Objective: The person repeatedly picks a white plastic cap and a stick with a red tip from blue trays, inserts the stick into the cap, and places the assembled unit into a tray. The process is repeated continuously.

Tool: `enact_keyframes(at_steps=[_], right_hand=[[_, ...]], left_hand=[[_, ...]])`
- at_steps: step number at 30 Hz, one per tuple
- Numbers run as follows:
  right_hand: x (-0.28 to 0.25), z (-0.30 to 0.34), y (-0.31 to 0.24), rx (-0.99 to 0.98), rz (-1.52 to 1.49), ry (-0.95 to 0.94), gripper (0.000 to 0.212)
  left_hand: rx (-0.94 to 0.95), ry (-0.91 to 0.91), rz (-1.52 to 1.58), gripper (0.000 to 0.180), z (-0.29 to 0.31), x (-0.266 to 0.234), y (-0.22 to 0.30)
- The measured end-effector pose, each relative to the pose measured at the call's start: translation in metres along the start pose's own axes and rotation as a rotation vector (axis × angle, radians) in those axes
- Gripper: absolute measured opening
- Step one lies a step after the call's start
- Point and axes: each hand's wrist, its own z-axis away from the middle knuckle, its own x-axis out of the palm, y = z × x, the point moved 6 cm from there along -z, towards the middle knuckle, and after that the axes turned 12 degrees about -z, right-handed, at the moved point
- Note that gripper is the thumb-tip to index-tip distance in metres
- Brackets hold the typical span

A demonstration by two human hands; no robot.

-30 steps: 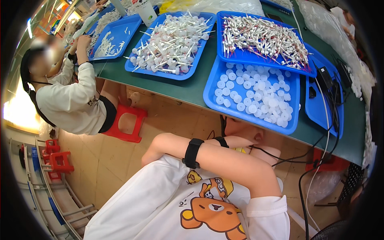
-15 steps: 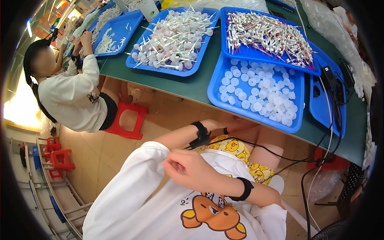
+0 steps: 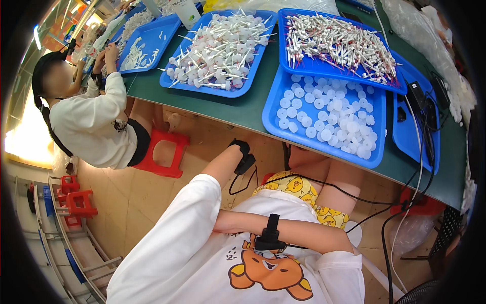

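Observation:
My left forearm (image 3: pixel 223 164) reaches forward with a black wristband (image 3: pixel 243 154) on it. The left hand itself does not show; the arm ends from sight at the table's front edge. Across my body lies my right forearm (image 3: pixel 304 233), with a black strapped device (image 3: pixel 271 234) at the wrist. My right hand (image 3: pixel 221 222) is tucked against my left sleeve (image 3: pixel 195 202) near the elbow, its fingers hidden. Nearest on the table is a blue tray (image 3: pixel 273 119) of translucent white discs (image 3: pixel 336 114). Overlapping its back edge is another blue tray (image 3: pixel 298 68) heaped with thin white sticks with reddish ends (image 3: pixel 339 43).
A third blue tray (image 3: pixel 174 87) holds sticks with discs on them (image 3: pixel 223 48). On the right, a blue tray (image 3: pixel 412 137) holds black adapters and cables (image 3: pixel 422 101). A co-worker (image 3: pixel 86 111) sits at left on a red stool (image 3: pixel 164 157). A black cable (image 3: pixel 324 182) crosses my lap.
My left forearm has swung forward and left, taking its hand out of sight. My right hand, loosely curled before, has slid back behind the left sleeve. The trays have not changed.

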Motion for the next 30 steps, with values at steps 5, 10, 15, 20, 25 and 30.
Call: enact_keyframes(at_steps=[5, 10, 15, 20, 25, 30], right_hand=[[-0.005, 0.015, -0.015, -0.047, -0.043, 0.111, 0.043], [-0.041, 0.016, -0.012, -0.096, 0.089, 0.021, 0.036], [-0.07, 0.017, -0.018, -0.079, 0.068, -0.019, 0.032], [-0.075, 0.025, -0.031, -0.056, 0.238, -0.086, 0.034], [-0.103, 0.039, -0.036, -0.107, 0.217, -0.008, 0.022], [-0.133, 0.074, -0.063, -0.087, 0.804, 0.403, 0.015]], left_hand=[[-0.013, 0.024, 0.0, 0.028, -0.008, -0.003, 0.0], [-0.024, 0.035, -0.004, 0.029, -0.012, -0.006, -0.001], [-0.032, 0.052, -0.005, 0.029, -0.015, -0.012, -0.002], [-0.036, 0.069, -0.009, 0.029, -0.02, -0.022, -0.005], [-0.049, 0.087, -0.018, 0.03, -0.024, -0.034, -0.012], [-0.04, 0.068, -0.049, 0.03, -0.022, -0.037, -0.022]])
